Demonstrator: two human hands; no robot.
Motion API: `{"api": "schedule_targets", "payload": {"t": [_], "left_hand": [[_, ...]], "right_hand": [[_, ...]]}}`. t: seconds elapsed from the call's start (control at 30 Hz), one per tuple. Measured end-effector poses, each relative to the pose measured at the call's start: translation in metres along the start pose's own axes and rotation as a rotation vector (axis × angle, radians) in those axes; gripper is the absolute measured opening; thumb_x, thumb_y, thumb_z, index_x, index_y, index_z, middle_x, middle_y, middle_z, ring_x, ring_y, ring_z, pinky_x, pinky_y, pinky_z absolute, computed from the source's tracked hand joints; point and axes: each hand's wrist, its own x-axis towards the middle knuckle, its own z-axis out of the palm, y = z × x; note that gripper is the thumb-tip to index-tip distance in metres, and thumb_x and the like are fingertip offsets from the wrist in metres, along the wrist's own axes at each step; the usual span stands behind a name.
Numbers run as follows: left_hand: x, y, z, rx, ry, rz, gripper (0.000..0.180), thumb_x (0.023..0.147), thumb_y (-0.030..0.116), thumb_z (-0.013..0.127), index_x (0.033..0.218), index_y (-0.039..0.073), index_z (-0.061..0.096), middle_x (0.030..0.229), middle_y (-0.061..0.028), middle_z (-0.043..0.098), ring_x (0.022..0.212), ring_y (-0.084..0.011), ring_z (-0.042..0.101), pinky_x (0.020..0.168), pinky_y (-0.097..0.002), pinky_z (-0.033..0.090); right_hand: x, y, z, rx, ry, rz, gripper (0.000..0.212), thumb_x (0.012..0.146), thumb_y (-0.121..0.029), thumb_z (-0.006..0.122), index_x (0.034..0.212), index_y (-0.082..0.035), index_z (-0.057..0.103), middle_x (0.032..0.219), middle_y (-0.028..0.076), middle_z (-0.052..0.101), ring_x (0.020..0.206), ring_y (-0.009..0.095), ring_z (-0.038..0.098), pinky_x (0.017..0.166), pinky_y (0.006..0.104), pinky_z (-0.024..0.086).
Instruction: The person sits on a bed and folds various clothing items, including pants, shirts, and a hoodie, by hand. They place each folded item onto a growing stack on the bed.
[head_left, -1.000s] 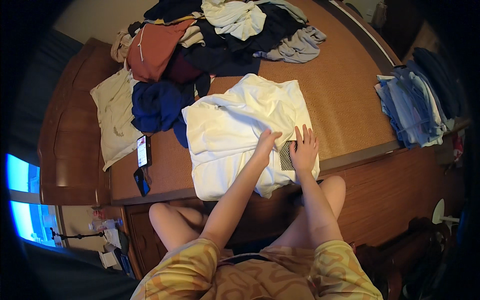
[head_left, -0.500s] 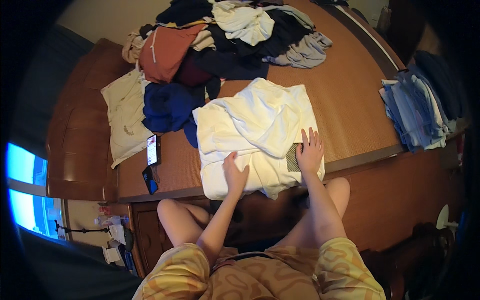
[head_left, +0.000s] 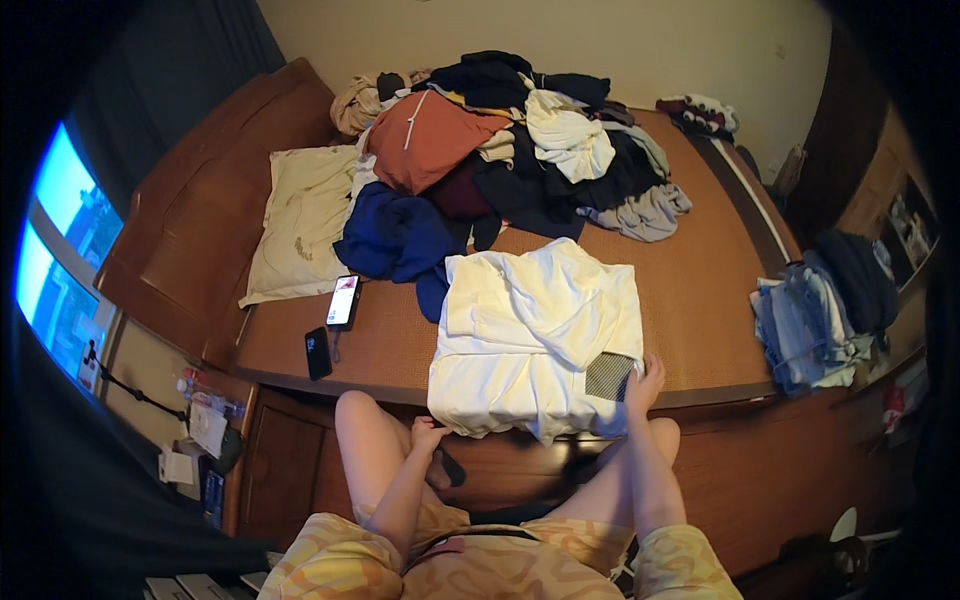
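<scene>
A white long-sleeved top (head_left: 500,385) lies partly folded at the bed's near edge, its sleeves laid across the body and its hem hanging slightly over the side. A dark checkered patch (head_left: 608,377) shows at its right. My left hand (head_left: 428,435) is closed at the top's near left corner, pinching the fabric edge. At the right edge, beside the patch, my right hand (head_left: 645,386) has its thumb and fingers closed about the cloth; part of its grip is hidden.
A heap of clothes (head_left: 440,145) covers the far part of the bed, with a blue garment (head_left: 395,235) and a pale pillow (head_left: 300,225) by it. Two phones (head_left: 343,300) lie at left. Folded jeans (head_left: 800,320) are stacked at right. A wooden headboard (head_left: 215,210) stands left.
Both hands have moved off the top's surface to its edges: the left down to the near left corner, the right outward to the right side. The view has tilted up.
</scene>
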Motion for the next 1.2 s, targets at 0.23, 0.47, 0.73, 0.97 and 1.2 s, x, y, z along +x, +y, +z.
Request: {"api": "schedule_targets", "payload": {"t": [0.23,0.47,0.73,0.97,1.2], "left_hand": [[-0.012,0.002,-0.003,-0.334,-0.272,-0.044,0.051,0.065,0.018,0.079,0.11,0.002,0.06,0.106,-0.0114,0.064,0.101,-0.0226,0.058,0.09,-0.0331,0.042],[-0.038,0.034,-0.028,-0.038,-0.561,0.116,0.048,0.062,0.01,0.069,0.107,-0.004,0.06,0.102,-0.0133,0.064,0.097,-0.0224,0.059,0.084,-0.0302,0.043],[-0.081,0.068,-0.103,-1.239,-0.794,-0.215,0.045,0.079,0.018,0.058,0.117,-0.005,0.049,0.106,-0.0155,0.061,0.097,-0.0266,0.059,0.089,-0.0378,0.045],[-0.112,0.095,-0.106,-1.511,-0.772,-0.249,0.048,0.078,0.023,0.056,0.117,-0.004,0.048,0.107,-0.0187,0.06,0.097,-0.0316,0.059,0.09,-0.0424,0.045],[-0.128,0.128,-0.131,-1.477,-0.53,-0.236,0.049,0.077,0.033,0.054,0.112,-0.002,0.054,0.1,-0.0177,0.061,0.089,-0.0304,0.06,0.082,-0.0404,0.049]], "right_hand": [[-0.075,-0.029,-0.02,-0.086,0.096,0.159,0.052,0.067,0.003,0.055,0.118,0.002,0.043,0.113,0.02,0.045,0.109,0.034,0.043,0.098,0.041,0.031],[-0.099,0.074,0.004,0.367,-0.463,0.9,0.043,0.067,0.001,0.066,0.107,0.003,0.05,0.1,0.014,0.059,0.087,0.026,0.059,0.08,0.0353,0.047],[-0.11,0.015,-0.007,0.42,-0.775,0.82,0.038,0.069,-0.012,0.075,0.1,0.0,0.055,0.086,0.008,0.064,0.075,0.019,0.061,0.073,0.0304,0.05],[-0.122,-0.042,-0.01,0.602,-0.913,1.14,0.075,0.068,-0.031,0.079,0.126,-0.001,0.043,0.127,0.012,0.048,0.124,0.025,0.036,0.103,0.037,0.025],[-0.122,-0.099,-0.079,0.57,-1.336,0.525,0.064,0.074,-0.017,0.074,0.128,0.0,0.043,0.122,0.009,0.055,0.11,0.018,0.052,0.096,0.0287,0.037]]}}
